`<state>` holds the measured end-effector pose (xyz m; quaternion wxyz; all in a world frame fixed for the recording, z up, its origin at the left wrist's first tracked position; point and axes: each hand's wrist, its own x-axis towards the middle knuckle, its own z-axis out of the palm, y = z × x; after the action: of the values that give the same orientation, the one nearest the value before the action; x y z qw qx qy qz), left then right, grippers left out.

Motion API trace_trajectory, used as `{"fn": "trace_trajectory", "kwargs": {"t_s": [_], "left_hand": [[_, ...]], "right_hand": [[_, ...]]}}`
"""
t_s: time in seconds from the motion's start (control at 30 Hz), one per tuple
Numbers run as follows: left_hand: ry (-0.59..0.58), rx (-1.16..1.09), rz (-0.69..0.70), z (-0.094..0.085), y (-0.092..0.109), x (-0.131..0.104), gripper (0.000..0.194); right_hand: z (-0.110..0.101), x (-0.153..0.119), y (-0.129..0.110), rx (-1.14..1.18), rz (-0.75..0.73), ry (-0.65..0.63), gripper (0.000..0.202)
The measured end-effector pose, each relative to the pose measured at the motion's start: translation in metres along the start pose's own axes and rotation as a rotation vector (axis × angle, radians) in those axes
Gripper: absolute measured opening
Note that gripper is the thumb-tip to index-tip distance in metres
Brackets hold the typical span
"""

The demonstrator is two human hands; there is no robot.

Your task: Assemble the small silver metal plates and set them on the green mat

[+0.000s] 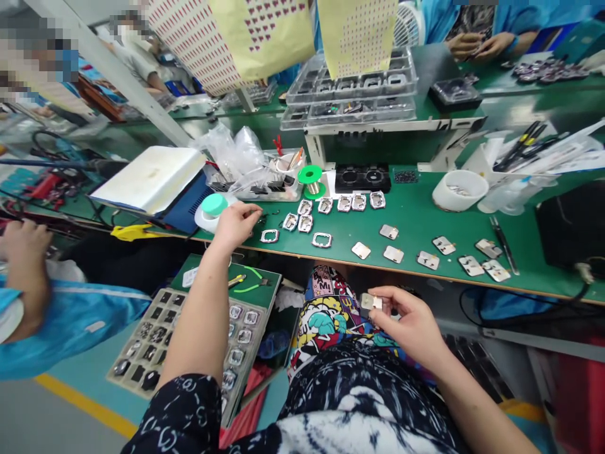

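Note:
My left hand (pixel 237 226) is over the green bench near its front edge, thumb and fingertips pinched together beside small dark parts (pixel 263 219); what it grips, if anything, is too small to name. Held between thumb and fingers of my right hand (pixel 407 318) is a small silver metal plate (pixel 372 302), above my lap. Two empty frames (pixel 270 236) (pixel 322 240) lie right of my left hand, with several filled watch-like frames (pixel 305 223) behind. Several silver plates (pixel 393 254) are spread across the bench's right half.
A green solder spool (pixel 311 181), a white bowl (pixel 459 190), tweezers (pixel 505 246) and a teal-capped bottle (pixel 213 208) stand or lie on the bench. A parts tray (pixel 243 337) is lower left. A co-worker's hand (pixel 26 249) shows at the left edge.

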<state>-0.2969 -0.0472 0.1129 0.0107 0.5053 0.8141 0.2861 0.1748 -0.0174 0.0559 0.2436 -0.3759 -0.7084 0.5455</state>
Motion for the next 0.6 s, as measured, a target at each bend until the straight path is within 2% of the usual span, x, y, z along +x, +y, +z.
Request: {"fn": "trace_trajectory", "kwargs": {"t_s": [0.07, 0.13, 0.2, 0.27, 0.33, 0.43, 0.5, 0.6], "left_hand": [[0.058, 0.003, -0.02, -0.002, 0.004, -0.003, 0.024], [0.118, -0.037, -0.052, -0.003, 0.017, -0.014, 0.021], [0.144, -0.126, -0.045, -0.002, 0.041, -0.035, 0.02], [0.125, -0.264, 0.007, 0.005, 0.075, -0.065, 0.016], [0.045, -0.419, 0.105, 0.014, 0.111, -0.099, 0.012], [-0.164, -0.582, 0.23, 0.031, 0.157, -0.144, 0.014], [-0.283, -0.643, 0.294, 0.042, 0.176, -0.162, 0.02], [-0.379, -0.701, 0.352, 0.055, 0.188, -0.174, 0.025]], "right_hand": [[0.0, 0.001, 0.001, 0.001, 0.005, 0.005, 0.03], [0.001, 0.002, 0.0, -0.004, 0.005, 0.025, 0.032], [0.002, 0.004, -0.005, -0.011, -0.02, 0.054, 0.034], [0.002, 0.007, -0.013, -0.015, -0.074, 0.077, 0.035], [0.002, 0.009, -0.021, -0.022, -0.138, 0.086, 0.036], [-0.001, 0.013, -0.029, -0.023, -0.218, 0.091, 0.037], [-0.003, 0.013, -0.031, -0.014, -0.259, 0.091, 0.036], [-0.006, 0.01, -0.028, 0.0, -0.298, 0.073, 0.037]]}}
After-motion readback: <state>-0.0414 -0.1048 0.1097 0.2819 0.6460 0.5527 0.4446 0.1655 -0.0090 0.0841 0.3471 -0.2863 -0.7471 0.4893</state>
